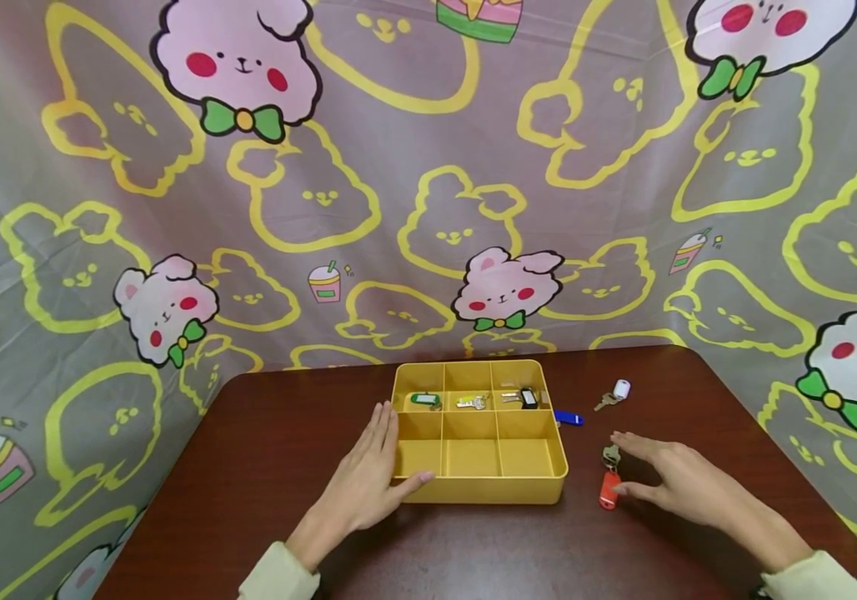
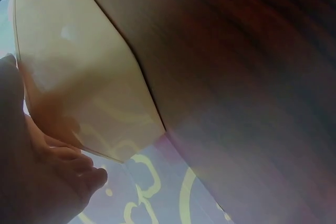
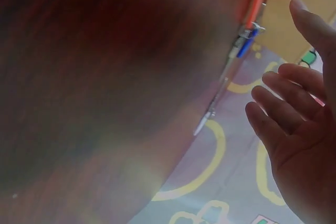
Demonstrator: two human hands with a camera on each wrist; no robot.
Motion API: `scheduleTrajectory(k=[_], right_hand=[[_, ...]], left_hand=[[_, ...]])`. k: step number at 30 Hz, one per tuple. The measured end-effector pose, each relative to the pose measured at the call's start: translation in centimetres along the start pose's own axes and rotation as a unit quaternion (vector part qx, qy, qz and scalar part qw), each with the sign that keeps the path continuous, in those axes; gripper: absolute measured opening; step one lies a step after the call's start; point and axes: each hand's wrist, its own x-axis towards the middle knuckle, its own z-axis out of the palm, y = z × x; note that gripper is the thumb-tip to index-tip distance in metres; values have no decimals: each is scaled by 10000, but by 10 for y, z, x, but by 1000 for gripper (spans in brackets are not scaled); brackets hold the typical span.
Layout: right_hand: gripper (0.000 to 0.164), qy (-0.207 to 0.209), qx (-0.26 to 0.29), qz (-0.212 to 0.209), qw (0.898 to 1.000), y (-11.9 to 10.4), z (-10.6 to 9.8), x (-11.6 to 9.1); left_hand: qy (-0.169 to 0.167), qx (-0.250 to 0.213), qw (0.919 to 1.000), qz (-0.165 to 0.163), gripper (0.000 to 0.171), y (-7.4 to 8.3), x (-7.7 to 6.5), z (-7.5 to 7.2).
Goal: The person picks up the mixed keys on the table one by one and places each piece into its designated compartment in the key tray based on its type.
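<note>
A yellow compartment box (image 1: 484, 490) stands on the table. My left hand (image 1: 368, 467) rests along its left side, fingers straight, thumb at the front rim; the left wrist view shows the hand (image 2: 58, 182) against the box wall (image 2: 79, 77). My right hand (image 1: 679, 479) is held, fingers extended, beside a key with a red tag (image 1: 609, 490). In the right wrist view the hand (image 3: 294, 114) holds nothing. The back compartments contain keys with a green tag (image 1: 424, 399), a yellow tag (image 1: 459, 392) and a black tag (image 1: 528, 398).
Just right of the box lies a blue tag (image 1: 569, 417), partly hidden by the box. A key with a white tag (image 1: 621, 389) lies farther back on the brown table (image 1: 278, 442). A patterned cloth (image 1: 398, 208) hangs behind and at the sides.
</note>
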Motion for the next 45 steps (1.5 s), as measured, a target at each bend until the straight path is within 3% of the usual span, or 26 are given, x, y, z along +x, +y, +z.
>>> scheduleTrajectory(k=[5,14,24,38,45], right_hand=[[61,-310,65,-101,9994,5,3,-1],[51,-199,75,-542,9983,10,11,-1],[43,-506,232,-484,9973,9,20,1],[32,-189,133,-943,9953,11,20,4],[27,-187,78,-980,9950,13,21,8]], left_hand=[[-96,-199,9997,-93,109,2,0,1],[-234,-344,9989,-234,113,2,-2,1],[-350,-417,9981,-276,113,3,-4,4],[-244,-486,9982,-252,116,3,-1,6],[-201,-480,9983,-271,115,4,-1,7]])
